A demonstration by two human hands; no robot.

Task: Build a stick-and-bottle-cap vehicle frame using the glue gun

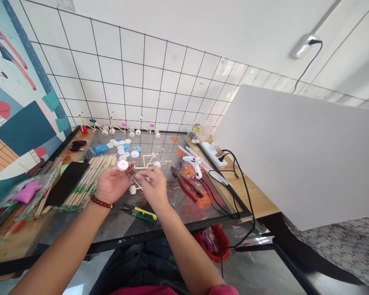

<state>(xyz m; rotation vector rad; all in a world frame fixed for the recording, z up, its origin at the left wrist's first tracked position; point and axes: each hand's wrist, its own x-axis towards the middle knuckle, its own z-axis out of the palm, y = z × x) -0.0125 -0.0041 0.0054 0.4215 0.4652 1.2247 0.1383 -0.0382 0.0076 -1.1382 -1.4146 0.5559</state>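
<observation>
White bottle cap (123, 165) is being held up at the fingertips of the left hand (112, 184), the fingers curled around its edge. A small wooden stick frame (137, 184) appears to be pinched by the fingers (149, 174) of the right hand (153, 189), just beside the cap and above the glass-topped counter (203, 217). Stick models with cap wheels (119, 125) are being kept along the far edge, with loose caps (118, 147) lying near them. Red pliers (186, 184) and a glue gun (193, 164) are lying to the right, scissors (138, 213) are resting on the near side, and bundled sticks (89, 182) are lying to the left. Tiled wall (141, 73) is rising behind the counter, and a white board (295, 151) is leaning in on the right.
</observation>
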